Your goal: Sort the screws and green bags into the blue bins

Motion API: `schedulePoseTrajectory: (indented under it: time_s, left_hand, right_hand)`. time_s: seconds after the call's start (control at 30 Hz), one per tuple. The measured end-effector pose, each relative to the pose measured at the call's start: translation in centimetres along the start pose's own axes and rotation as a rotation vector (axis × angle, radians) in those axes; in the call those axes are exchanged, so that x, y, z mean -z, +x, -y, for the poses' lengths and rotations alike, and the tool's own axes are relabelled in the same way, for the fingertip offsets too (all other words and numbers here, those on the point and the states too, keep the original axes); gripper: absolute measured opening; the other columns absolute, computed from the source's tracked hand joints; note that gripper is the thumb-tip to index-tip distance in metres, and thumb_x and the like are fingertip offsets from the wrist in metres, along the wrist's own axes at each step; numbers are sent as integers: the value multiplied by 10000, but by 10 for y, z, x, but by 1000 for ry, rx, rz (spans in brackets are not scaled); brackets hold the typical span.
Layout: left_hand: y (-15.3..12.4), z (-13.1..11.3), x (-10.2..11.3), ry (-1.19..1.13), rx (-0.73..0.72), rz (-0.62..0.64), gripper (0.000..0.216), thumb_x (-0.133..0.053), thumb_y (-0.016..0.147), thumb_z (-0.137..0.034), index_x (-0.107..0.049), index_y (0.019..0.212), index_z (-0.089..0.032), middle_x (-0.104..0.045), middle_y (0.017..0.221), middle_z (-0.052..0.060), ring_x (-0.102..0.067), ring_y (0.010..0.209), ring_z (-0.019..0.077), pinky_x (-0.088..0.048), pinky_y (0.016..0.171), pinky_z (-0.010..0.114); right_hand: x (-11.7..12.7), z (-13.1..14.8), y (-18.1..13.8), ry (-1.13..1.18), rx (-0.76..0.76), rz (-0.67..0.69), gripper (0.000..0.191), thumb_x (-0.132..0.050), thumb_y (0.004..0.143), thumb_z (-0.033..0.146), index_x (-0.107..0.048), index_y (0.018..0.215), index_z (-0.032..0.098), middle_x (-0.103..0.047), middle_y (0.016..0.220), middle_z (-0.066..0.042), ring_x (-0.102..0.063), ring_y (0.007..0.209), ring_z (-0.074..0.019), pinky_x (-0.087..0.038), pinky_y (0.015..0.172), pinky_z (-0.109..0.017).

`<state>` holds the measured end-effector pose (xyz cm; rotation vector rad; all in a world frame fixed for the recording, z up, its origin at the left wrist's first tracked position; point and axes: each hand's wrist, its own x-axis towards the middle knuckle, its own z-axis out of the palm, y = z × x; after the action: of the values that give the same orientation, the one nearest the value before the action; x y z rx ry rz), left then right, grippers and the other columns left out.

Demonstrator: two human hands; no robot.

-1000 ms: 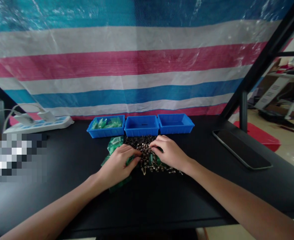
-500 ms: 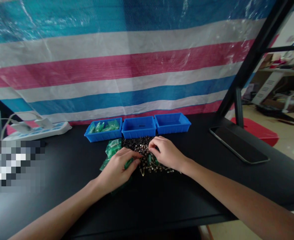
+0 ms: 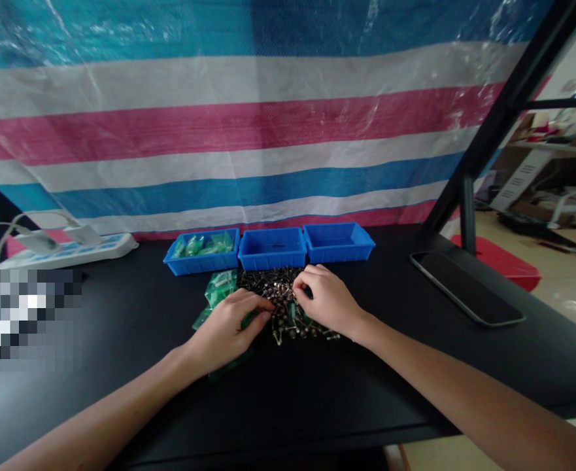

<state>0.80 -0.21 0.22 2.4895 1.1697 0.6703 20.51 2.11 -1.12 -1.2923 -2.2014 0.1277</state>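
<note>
A heap of small metal screws (image 3: 284,322) lies on the black table, dark ones towards the back and brassy ones in front. My left hand (image 3: 231,324) is at the heap's left side, thumb and index finger drawn together at the screws. Whatever is between those fingertips is too small to name. Over the heap's right side, my right hand (image 3: 327,297) is closed in a pinch; its fingertips touch the screws, and what they grip cannot be made out. Small green plastic bags (image 3: 221,286) lie beside and partly under my left hand. Another green piece (image 3: 292,313) shows among the screws.
Three blue bins stand in a row behind the heap: the left bin (image 3: 202,263) holds green bags, the middle bin (image 3: 272,260) a small dark piece, then the right bin (image 3: 340,252). A phone (image 3: 467,288) lies at right, a power strip (image 3: 72,252) at back left.
Both hands stay at the heap with only slight finger movement. The view has shifted a little; bins and bags remain in place.
</note>
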Motion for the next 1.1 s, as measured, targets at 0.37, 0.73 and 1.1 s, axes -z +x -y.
schedulePoseTrajectory:
  time_s: [0.37, 0.73, 1.1]
  left_hand:
    - [-1, 0, 1, -14, 6, 28, 170, -441, 851, -213, -602, 897, -184, -638, 856, 28, -557, 844, 164, -437, 768, 279]
    - [-7, -12, 0, -72, -5, -36, 116, -469, 833, -222, -564, 807, -162, -581, 750, 19, -537, 731, 142, -426, 669, 248]
    - [-9, -7, 2, -127, 34, -113, 108, -459, 821, -213, -544, 774, -166, -591, 750, 16, -545, 713, 135, -425, 658, 236]
  right_hand:
    - [1, 4, 3, 91, 0, -73, 142, -520, 737, 96, -554, 615, 161, -559, 677, -30, -492, 720, -159, -393, 688, -281]
    - [11, 39, -13, 748, -109, 46, 77, -517, 790, 172, -579, 749, 149, -571, 666, 3, -514, 596, -101, -391, 529, -205]
    - [7, 35, -17, 488, 88, -25, 57, -528, 770, 126, -567, 767, 167, -549, 690, -8, -519, 673, -128, -419, 622, -246]
